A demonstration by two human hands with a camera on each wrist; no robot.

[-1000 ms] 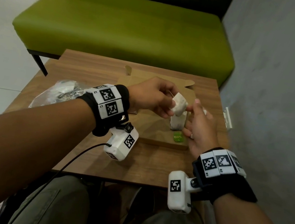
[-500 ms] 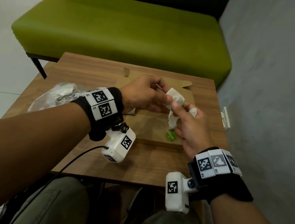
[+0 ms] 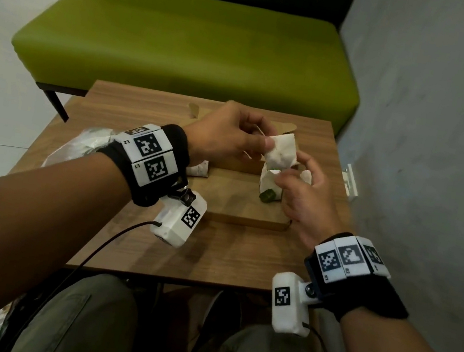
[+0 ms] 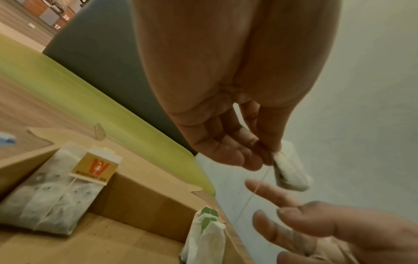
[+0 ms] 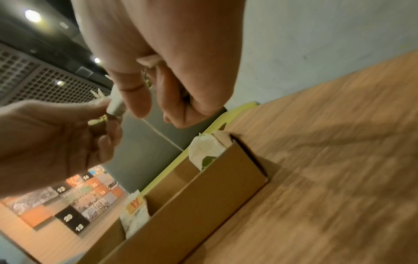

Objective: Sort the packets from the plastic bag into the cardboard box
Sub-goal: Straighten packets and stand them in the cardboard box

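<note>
White paper of a tea packet [image 3: 281, 151] is pinched at its corner by the left hand [image 3: 225, 134] above the cardboard box [image 3: 246, 209], apparently so that its string [image 4: 255, 189] is freed by the half-curled right hand [image 3: 302, 197], whose grip cannot be told.

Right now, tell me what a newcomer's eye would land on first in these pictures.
First, the two hands meeting over the box at the table's middle: the left hand pinches a white tea bag, and the right hand reaches in beside it. Next, the green bench behind the table. Then the bags already in the box, one with an orange tag on the left, green-tagged ones on the right.
</note>
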